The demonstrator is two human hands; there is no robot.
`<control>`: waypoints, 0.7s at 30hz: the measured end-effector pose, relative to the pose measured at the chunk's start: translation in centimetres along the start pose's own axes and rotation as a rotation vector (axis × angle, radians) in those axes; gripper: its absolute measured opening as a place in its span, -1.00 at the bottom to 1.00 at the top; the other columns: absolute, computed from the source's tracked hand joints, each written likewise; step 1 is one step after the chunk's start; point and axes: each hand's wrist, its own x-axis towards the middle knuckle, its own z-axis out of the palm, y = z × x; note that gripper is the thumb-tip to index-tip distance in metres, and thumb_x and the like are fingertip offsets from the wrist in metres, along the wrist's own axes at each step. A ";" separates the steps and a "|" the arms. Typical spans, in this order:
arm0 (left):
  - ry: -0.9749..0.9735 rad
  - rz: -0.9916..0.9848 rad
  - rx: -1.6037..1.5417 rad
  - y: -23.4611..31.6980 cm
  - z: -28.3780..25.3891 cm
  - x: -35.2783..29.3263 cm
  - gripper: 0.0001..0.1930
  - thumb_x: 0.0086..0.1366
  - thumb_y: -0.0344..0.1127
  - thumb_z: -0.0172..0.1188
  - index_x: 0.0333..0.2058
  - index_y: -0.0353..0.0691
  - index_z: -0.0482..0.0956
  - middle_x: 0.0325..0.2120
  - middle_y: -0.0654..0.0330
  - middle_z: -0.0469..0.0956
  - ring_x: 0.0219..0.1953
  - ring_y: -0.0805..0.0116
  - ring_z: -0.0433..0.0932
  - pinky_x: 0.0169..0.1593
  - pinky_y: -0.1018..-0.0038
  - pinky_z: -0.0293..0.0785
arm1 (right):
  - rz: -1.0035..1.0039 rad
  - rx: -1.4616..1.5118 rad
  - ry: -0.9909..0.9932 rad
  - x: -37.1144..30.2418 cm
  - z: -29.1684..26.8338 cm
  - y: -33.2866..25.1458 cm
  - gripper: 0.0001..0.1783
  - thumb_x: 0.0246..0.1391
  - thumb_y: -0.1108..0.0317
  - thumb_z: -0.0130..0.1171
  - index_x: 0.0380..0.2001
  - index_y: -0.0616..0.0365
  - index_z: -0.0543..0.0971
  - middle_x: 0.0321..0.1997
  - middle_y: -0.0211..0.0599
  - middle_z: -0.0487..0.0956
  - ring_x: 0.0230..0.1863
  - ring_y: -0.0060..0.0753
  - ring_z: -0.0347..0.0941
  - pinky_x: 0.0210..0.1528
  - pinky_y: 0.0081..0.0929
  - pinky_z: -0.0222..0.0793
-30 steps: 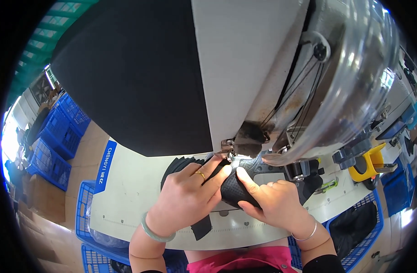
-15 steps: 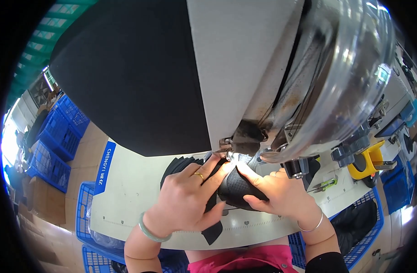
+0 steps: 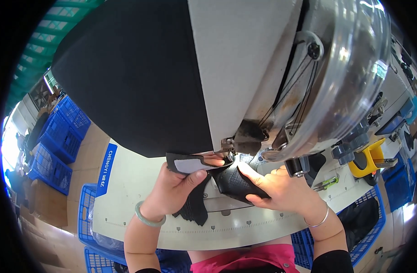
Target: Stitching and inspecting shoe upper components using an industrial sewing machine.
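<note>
My left hand (image 3: 170, 193) pinches a black fabric piece with a light grey patch (image 3: 188, 165) between thumb and fingers, lifted just left of the sewing machine's presser foot (image 3: 228, 148). Its fingertips lie behind the piece. My right hand (image 3: 286, 191) grips a black textured piece (image 3: 236, 183) folded into a curved shape, its far edge close under the presser foot. How the two pieces meet at the needle is hidden. A stack of black pieces (image 3: 193, 207) lies below my left hand on the pale machine table (image 3: 140, 195).
The machine head (image 3: 240, 59) fills the upper middle, with a clear curved shield (image 3: 354, 86) at right. Green-handled thread snips (image 3: 326, 184) and a yellow holder (image 3: 371, 158) lie right. Blue crates (image 3: 86, 214) flank the table.
My left hand has moved left and turned, raising the piece with the grey patch into view. The right hand stays nearly in place on the textured piece. The machine's thread lever now shows higher up.
</note>
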 end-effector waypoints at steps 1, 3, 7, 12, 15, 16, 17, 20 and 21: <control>-0.005 0.001 -0.003 0.2 0.1 0.1 -0.68 0.10 -0.53 0.14 -0.12 -0.29 0.59 -0.13 0.03 0.58 0.01 0.06 0.51 0.09 0.37 0.39 | 0.000 0.013 0.003 -0.2 0.2 0.2 -0.65 -0.13 0.01 0.28 -0.30 -0.05 0.64 -0.80 -0.48 0.32 -0.76 -0.42 0.29 -0.67 -0.48 0.15; -0.038 0.143 0.428 1.4 0.5 0.3 -0.67 0.08 -0.50 0.17 -0.12 -0.29 0.59 -0.11 0.04 0.57 0.02 0.08 0.51 0.08 0.34 0.41 | 0.004 0.023 0.005 -0.3 0.5 0.5 -0.66 -0.14 0.02 0.28 -0.33 -0.04 0.63 -0.80 -0.48 0.32 -0.76 -0.42 0.29 -0.67 -0.48 0.15; -0.109 0.270 0.632 1.3 0.5 0.0 -0.62 -0.02 -0.50 0.23 -0.13 -0.29 0.58 -0.07 0.05 0.55 0.02 0.03 0.48 0.04 0.30 0.46 | -0.027 0.038 0.043 -0.1 0.8 0.6 -0.69 -0.15 0.03 0.30 -0.38 -0.02 0.62 -0.80 -0.48 0.32 -0.75 -0.42 0.30 -0.67 -0.48 0.16; -0.139 0.284 0.633 1.3 0.2 -0.2 -0.60 -0.05 -0.54 0.21 -0.13 -0.31 0.57 -0.03 0.05 0.52 0.03 -0.01 0.46 0.04 0.29 0.46 | -0.037 0.049 0.028 -0.3 0.6 0.5 -0.69 -0.15 0.05 0.30 -0.38 -0.01 0.62 -0.80 -0.47 0.33 -0.76 -0.40 0.30 -0.68 -0.48 0.17; -0.160 0.279 0.663 1.4 0.1 -0.2 -0.59 -0.06 -0.56 0.20 -0.13 -0.31 0.57 -0.02 0.04 0.51 0.04 -0.02 0.46 0.05 0.26 0.45 | -0.043 0.040 0.012 -0.1 0.5 0.4 -0.69 -0.15 0.05 0.29 -0.40 0.00 0.62 -0.79 -0.46 0.34 -0.76 -0.38 0.29 -0.68 -0.48 0.17; -0.162 0.278 0.664 1.4 0.1 -0.2 -0.57 -0.07 -0.58 0.18 -0.12 -0.31 0.56 -0.02 0.05 0.51 0.04 -0.02 0.45 0.07 0.24 0.44 | -0.031 0.026 0.029 0.0 0.4 0.3 -0.69 -0.15 0.04 0.30 -0.42 0.01 0.61 -0.79 -0.45 0.34 -0.76 -0.38 0.30 -0.68 -0.47 0.17; -0.165 0.277 0.665 1.5 0.1 -0.2 -0.56 -0.09 -0.60 0.17 -0.12 -0.31 0.56 -0.02 0.05 0.50 0.05 -0.02 0.45 0.08 0.23 0.43 | -0.018 0.013 0.047 0.1 0.3 0.2 -0.69 -0.15 0.03 0.30 -0.44 0.01 0.61 -0.79 -0.44 0.34 -0.76 -0.37 0.31 -0.68 -0.47 0.17; -0.166 0.285 0.762 1.7 0.5 -0.4 -0.52 -0.14 -0.64 0.13 -0.12 -0.31 0.55 -0.01 0.03 0.49 0.07 -0.02 0.44 0.12 0.19 0.40 | -0.009 0.085 0.074 0.2 0.4 1.0 -0.68 -0.17 0.03 0.31 -0.45 0.03 0.61 -0.78 -0.41 0.35 -0.75 -0.35 0.32 -0.65 -0.44 0.19; -0.169 0.287 0.759 1.7 0.7 -0.5 -0.52 -0.14 -0.64 0.13 -0.12 -0.31 0.55 -0.01 0.03 0.49 0.07 -0.02 0.44 0.12 0.19 0.40 | -0.006 0.083 0.074 0.0 0.5 1.4 -0.68 -0.17 0.03 0.31 -0.45 0.03 0.61 -0.78 -0.41 0.35 -0.75 -0.35 0.32 -0.65 -0.44 0.19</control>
